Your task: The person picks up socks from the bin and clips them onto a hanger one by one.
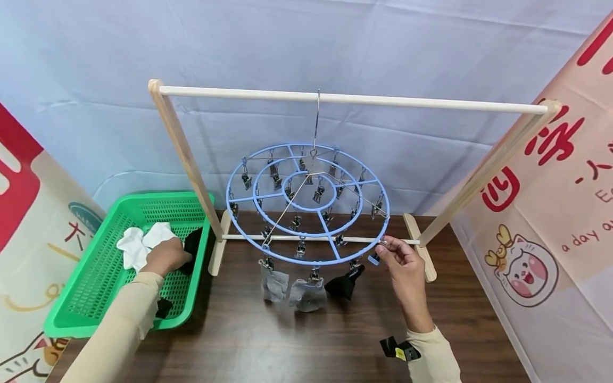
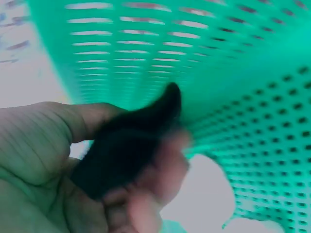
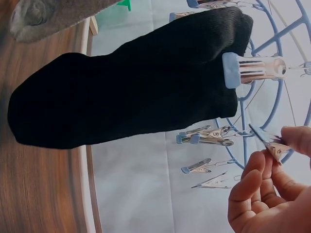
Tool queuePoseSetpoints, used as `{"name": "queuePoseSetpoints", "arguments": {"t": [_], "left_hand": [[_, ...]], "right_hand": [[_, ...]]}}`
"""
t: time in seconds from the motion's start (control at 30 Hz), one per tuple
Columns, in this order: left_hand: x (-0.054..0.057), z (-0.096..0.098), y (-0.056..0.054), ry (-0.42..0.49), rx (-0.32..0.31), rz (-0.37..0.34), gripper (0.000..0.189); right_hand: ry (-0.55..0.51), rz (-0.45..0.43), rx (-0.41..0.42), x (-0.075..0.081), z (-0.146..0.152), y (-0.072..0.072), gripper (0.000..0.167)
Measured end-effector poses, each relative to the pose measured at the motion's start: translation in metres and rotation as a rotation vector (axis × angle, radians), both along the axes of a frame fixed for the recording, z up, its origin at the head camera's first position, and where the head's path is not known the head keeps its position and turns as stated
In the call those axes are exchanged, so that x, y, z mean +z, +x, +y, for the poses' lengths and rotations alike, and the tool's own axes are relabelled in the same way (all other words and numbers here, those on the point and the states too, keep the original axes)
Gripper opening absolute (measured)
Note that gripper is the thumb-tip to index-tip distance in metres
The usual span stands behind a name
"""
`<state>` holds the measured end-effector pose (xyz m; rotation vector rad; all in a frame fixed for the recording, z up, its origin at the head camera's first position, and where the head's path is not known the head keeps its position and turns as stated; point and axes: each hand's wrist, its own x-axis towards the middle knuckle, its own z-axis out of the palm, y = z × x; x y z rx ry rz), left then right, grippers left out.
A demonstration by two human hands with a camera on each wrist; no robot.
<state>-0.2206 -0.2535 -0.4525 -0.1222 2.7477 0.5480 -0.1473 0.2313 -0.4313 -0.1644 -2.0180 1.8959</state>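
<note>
My left hand (image 1: 165, 257) is inside the green basket (image 1: 193, 298), gripping a black sock (image 2: 129, 150) between thumb and curled fingers. White socks (image 1: 136, 247) lie beside that hand in the basket. My right hand (image 1: 402, 266) pinches a metal clip (image 3: 273, 143) with blue tips at the front right of the round blue drying hanger (image 1: 306, 261). Beside this clip hangs a black sock (image 3: 121, 92), held at its cuff by another clip (image 3: 257, 69). Farther left along the rim, a grey sock (image 1: 308, 295) and another grey sock (image 1: 274, 286) hang from clips.
A wooden stand with a white top bar (image 1: 383, 101) carries the hanger by its hook (image 1: 317, 122). Several clips dangle from its rings. A small black item (image 1: 163, 308) lies at the basket's near end. Everything stands on a dark wooden table (image 1: 268, 340) before a pale cloth.
</note>
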Motion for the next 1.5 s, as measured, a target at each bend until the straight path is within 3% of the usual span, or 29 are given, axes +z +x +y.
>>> {"name": "queuePoseSetpoints", "arguments": {"t": [0.13, 0.47, 0.57, 0.8, 1.1, 1.2, 1.3, 1.4, 1.43, 1.5], "left_hand": [[0.016, 0.007, 0.005, 0.037, -0.043, 0.057, 0.043], [0.045, 0.02, 0.027, 0.18, -0.028, 0.244, 0.022], [0.053, 0.021, 0.035, 0.291, -0.032, 0.256, 0.017], [0.07, 0.023, 0.051, 0.671, -0.041, 0.229, 0.011], [0.084, 0.036, 0.066, 0.85, -0.055, 0.262, 0.024], [0.09, 0.039, 0.071, 0.911, -0.133, 0.247, 0.025], [0.095, 0.04, 0.075, 1.029, -0.313, 0.166, 0.028], [0.097, 0.041, 0.077, 1.088, -0.48, 0.074, 0.04], [0.098, 0.042, 0.078, 1.093, -0.52, 0.058, 0.043], [0.098, 0.045, 0.08, 1.071, -0.543, 0.061, 0.044]], "right_hand": [[0.016, 0.025, -0.014, -0.001, 0.001, 0.0, 0.024], [0.087, 0.0, -0.008, 0.003, 0.001, 0.004, 0.028], [0.094, -0.008, 0.008, 0.005, 0.001, 0.006, 0.028], [0.068, 0.01, 0.06, 0.009, 0.001, 0.008, 0.027], [0.039, 0.02, 0.072, 0.016, -0.003, 0.01, 0.025], [0.023, 0.038, 0.083, 0.017, -0.004, 0.012, 0.026], [0.019, 0.053, 0.087, 0.018, -0.005, 0.014, 0.026], [0.029, 0.057, 0.083, 0.018, -0.005, 0.016, 0.026], [0.034, 0.056, 0.08, 0.018, -0.005, 0.016, 0.025], [0.047, 0.051, 0.072, 0.018, -0.005, 0.017, 0.025]]}}
